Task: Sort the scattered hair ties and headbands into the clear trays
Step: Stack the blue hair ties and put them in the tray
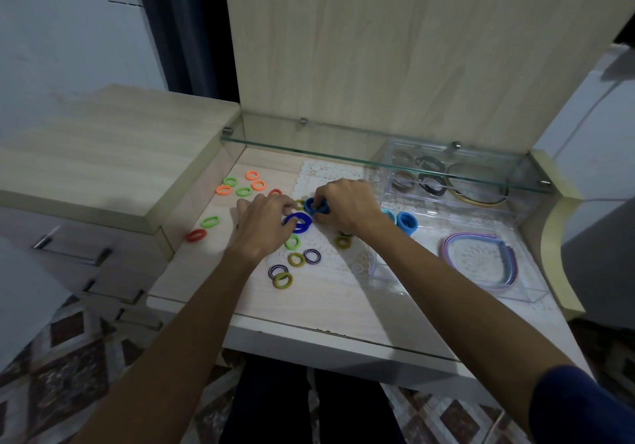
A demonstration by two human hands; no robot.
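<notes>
Head view: both forearms reach forward over the desk (309,309) and the hands meet near the middle of a white lace mat (330,254). The right hand (345,208), knuckles up with wrist bent inward, has its fingers curled around a blue hair tie (314,204). The left hand (266,222), palm down, pinches the rim of a dark blue hair tie (298,222) lying just below the other. Olive, green and striped ties lie scattered near the wrists, with orange and green ties (240,185) further left. At the right, a clear tray (457,285) holds pastel headbands (481,258) and two light blue ties (402,222); a second tray (446,182) under the glass shelf (343,148) holds dark ties
</notes>
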